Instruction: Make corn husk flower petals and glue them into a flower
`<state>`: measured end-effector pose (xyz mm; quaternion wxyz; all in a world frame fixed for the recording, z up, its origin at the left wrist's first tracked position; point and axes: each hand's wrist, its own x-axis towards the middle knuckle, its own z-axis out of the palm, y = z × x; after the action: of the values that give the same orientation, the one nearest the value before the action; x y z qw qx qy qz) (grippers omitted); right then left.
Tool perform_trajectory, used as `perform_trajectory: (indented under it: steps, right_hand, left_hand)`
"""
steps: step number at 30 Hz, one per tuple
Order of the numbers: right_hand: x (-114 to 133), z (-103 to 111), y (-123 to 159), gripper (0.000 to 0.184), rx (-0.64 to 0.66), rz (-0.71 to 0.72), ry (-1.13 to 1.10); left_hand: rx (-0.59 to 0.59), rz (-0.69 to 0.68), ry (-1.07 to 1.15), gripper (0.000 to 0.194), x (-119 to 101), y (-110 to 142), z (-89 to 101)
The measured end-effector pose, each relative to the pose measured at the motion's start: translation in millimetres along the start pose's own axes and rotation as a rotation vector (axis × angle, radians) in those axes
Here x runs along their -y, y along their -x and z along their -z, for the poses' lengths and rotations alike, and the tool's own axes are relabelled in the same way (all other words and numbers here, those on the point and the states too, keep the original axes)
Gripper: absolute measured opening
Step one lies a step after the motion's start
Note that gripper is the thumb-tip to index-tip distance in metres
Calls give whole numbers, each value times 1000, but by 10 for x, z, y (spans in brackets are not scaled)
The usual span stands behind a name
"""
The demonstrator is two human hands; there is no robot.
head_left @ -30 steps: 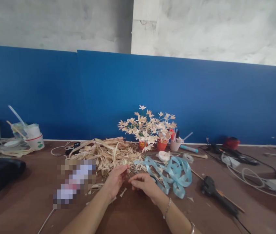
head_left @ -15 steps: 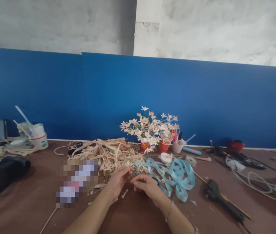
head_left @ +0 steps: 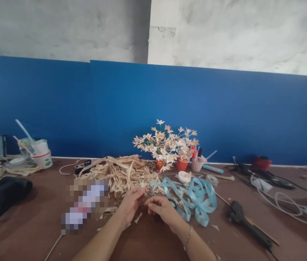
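Near the middle of the brown tabletop point(head_left: 142, 244), a loose heap of straw-coloured, papery dry strips point(head_left: 123, 172). Looks thin, curled and brittle, with ends crossing every way; paler in front, faintly pinkish toward the back. Just in front, on the bare surface, a few small cream-coloured scraps point(head_left: 138, 218).

Right up against the near edge of the heap in this view, the left hand point(head_left: 130, 203), thumb and fingers brought close in a narrow pinch. Just beside, apart by a small gap, the right hand point(head_left: 162, 209), fingers bent toward the thumb, tips pointing at the left. Cannot tell about anything held in either: perhaps a slim pale piece at the left fingertips, too blurred against the strips behind.

Judging by the posture, busy with close two-handed fingertip work on something fine. Seems to call for both pinches steady, near each other and light, given strips likely to split or crease under a hard squeeze.

Beside the right hand, a tangle of shiny light-blue ribbon point(head_left: 202, 204). Behind, a spray of cream, star-shaped flowers point(head_left: 159, 136) above a red-orange cup point(head_left: 182, 165), and next to that a white cup with pens point(head_left: 197, 165). Farther right, a black glue gun point(head_left: 236, 213), lying flat. At the back, a plain blue partition point(head_left: 153, 94).
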<state>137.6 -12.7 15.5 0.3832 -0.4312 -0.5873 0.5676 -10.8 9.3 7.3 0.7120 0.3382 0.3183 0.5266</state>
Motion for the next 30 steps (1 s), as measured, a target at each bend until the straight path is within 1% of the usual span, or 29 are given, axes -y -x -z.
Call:
perform_trajectory:
  steps: [7,10,17,22,30]
  right_hand:
    - [7,-20,3,28,8,6,14]
    - [0,-27,1,26,9,18,-6]
    - [-30,-43,-13,21,-67,43,7]
    - [-59,-65,-29,18,-130,87,43]
    - [-34,-120,-18,15,-252,138,206]
  left_hand:
    - [1,-6,-40,25,-3,8,-29]
    - [21,-20,-34,24,-3,15,-40]
    - [42,-30,4,22,-6,28,-40]
    - [55,-25,32,18,12,14,-35]
    - [30,-18,46,19,36,4,-29]
